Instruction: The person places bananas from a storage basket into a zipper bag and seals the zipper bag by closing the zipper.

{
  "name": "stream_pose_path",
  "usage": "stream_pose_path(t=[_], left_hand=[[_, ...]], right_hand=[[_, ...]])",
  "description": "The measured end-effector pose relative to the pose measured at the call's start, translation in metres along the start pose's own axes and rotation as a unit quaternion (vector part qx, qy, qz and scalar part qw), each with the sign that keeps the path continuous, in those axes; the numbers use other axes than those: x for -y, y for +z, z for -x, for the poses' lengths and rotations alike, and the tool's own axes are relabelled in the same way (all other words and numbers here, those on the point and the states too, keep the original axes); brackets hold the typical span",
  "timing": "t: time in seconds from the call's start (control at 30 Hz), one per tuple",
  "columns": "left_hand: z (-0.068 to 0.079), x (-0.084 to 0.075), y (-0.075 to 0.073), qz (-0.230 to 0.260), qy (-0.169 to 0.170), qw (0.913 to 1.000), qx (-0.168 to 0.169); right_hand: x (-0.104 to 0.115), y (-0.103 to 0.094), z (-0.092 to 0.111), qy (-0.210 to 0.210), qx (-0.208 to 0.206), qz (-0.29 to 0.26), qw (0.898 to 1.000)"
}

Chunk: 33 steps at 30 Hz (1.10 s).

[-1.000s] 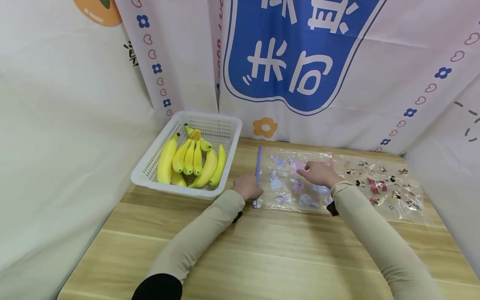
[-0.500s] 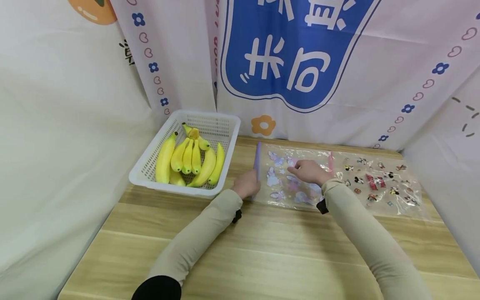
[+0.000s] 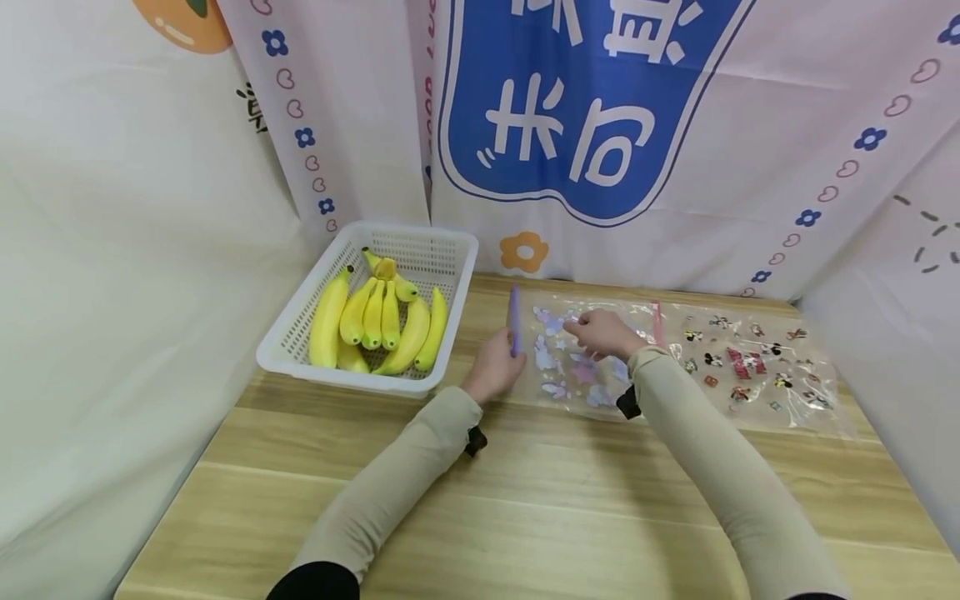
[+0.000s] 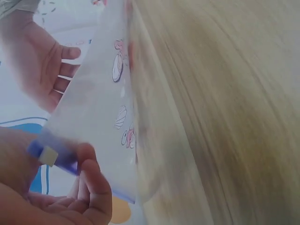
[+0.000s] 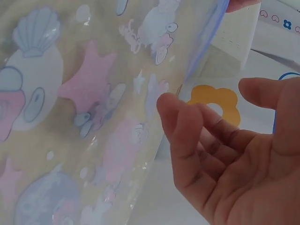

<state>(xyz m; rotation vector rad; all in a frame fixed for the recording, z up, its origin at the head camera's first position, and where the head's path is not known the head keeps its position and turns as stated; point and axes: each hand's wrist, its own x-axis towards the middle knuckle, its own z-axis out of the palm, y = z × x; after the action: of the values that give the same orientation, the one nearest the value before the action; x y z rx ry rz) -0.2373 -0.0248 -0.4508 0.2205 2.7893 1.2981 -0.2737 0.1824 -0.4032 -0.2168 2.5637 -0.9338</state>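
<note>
A clear zip bag (image 3: 557, 354) printed with pastel shells, stars and rabbit-like figures lies partly raised off the table. My left hand (image 3: 495, 367) pinches its purple zip edge (image 3: 514, 315). In the left wrist view a whitish slider (image 4: 48, 156) sits on that edge, beside the thumb and fingers. My right hand (image 3: 603, 333) hovers over the bag's middle. Seen from the right wrist, its fingers (image 5: 187, 136) are loosely bent, thumb apart, with nothing between them, close beside the bag's sheet.
Left of the bag stands a white plastic basket (image 3: 272, 357) with several yellow bananas (image 3: 375, 312). A second clear bag (image 3: 757, 367), with small cartoon prints and a red label, lies flat at the right on the wooden table (image 3: 600, 517). Printed cloth (image 3: 675, 242) hangs behind.
My left hand has lifted the bag's purple edge off the table, tilting it up. My right hand has moved left over the bag. The head view has shifted slightly.
</note>
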Motion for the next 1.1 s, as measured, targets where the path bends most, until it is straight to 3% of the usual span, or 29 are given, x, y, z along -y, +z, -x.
stream_pose_path(t=[0.37, 0.7, 0.97, 1.1], left_hand=[[0.001, -0.001, 0.004, 0.046, -0.005, 0.9989, -0.013], [0.011, -0.013, 0.011, 0.039, 0.049, 0.9976, -0.029], [0.018, -0.021, 0.011, 0.028, 0.093, 0.9947, -0.033], [0.021, -0.022, 0.011, 0.044, 0.085, 0.9954, -0.013]], right_hand=[[0.017, 0.011, -0.021, 0.032, 0.008, -0.135, 0.99], [0.031, 0.016, -0.037, 0.062, -0.01, -0.197, 0.978], [0.035, 0.019, -0.044, 0.039, -0.051, -0.201, 0.978], [0.037, 0.019, -0.043, 0.02, -0.063, -0.186, 0.98]])
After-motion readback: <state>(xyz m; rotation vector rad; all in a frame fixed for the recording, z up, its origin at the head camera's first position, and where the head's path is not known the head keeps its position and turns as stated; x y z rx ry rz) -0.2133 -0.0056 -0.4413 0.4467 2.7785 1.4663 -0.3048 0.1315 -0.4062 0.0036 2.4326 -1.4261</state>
